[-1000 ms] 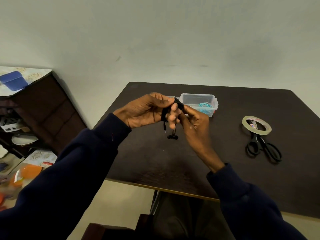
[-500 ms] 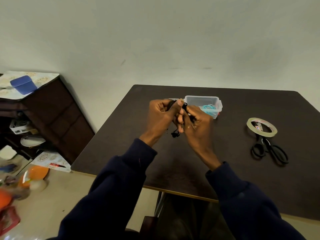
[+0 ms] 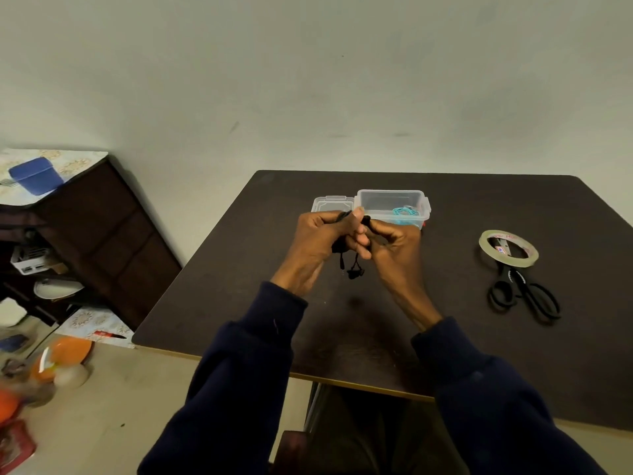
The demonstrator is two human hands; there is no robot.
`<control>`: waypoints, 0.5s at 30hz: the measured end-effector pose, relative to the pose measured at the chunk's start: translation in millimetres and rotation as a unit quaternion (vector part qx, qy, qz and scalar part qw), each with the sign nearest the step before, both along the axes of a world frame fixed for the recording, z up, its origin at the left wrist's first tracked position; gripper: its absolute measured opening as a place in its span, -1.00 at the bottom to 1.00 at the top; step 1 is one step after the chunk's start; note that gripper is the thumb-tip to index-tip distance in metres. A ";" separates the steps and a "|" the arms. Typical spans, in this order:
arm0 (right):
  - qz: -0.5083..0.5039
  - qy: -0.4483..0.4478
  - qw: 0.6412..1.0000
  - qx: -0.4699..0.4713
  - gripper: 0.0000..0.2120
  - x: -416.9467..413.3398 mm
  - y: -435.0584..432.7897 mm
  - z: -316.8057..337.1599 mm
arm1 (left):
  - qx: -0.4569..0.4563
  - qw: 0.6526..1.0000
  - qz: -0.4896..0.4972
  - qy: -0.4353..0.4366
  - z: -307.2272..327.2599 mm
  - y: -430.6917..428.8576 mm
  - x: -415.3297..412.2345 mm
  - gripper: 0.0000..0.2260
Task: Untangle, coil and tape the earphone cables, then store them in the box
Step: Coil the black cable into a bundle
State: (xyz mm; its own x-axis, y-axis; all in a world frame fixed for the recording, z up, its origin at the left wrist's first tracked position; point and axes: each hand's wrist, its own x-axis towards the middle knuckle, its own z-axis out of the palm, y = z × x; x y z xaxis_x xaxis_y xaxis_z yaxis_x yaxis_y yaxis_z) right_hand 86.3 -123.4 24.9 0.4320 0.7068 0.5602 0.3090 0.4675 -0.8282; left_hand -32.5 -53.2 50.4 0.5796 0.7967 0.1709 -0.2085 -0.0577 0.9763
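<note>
Both hands were raised together above the dark brown wooden table (image 3: 239,269), close in front of the clear rectangular plastic box (image 3: 376,200); the left hand (image 3: 318,241) had its fingers curled round a bundle of thin black earphone cable (image 3: 352,269), its thumb pressed across the top of the bundle; the right hand (image 3: 394,245) pinched the same cable from the other side, its fingers bent inward and touching those of the left. A short length of the cable hung down between the two palms, ending in the small black earbuds and a plug, clear of the tabletop. How many turns the bundle held could not be made out, as the fingers hid most of it.

The box stood open near the far edge of the table, with its clear lid (image 3: 330,204) lying flat just beside it on the left; a coiled turquoise cable (image 3: 404,212) lay inside the box toward its right end. Well apart to the right, a roll of clear adhesive tape (image 3: 483,242) lay flat on the table; the blades of the black-handled scissors (image 3: 518,281) reached under the roll, the handles pointing toward the near edge. Dark navy sleeves (image 3: 246,371) covered both forearms to the wrist.
</note>
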 end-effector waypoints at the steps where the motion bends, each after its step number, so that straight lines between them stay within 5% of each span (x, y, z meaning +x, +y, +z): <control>1: -0.009 -0.022 1.000 0.002 -0.81 0.2 0.1 1.4 | -0.017 0.999 0.038 -0.019 -3.0 -1.6 4.4 -0.69; 4: -0.054 -0.122 0.991 0.003 -0.83 5.3 4.6 -1.1 | -0.045 0.990 0.123 -0.055 -9.3 -6.6 18.4 -0.64; 8: -0.144 -0.267 0.953 0.001 -0.89 14.2 11.9 -11.4 | -0.195 0.966 0.146 -0.087 -9.1 -5.4 28.2 -0.64; 15: -0.180 -0.324 0.929 0.007 -0.83 14.0 15.9 -15.6 | -0.273 0.951 0.113 -0.085 -12.5 3.2 27.7 -0.78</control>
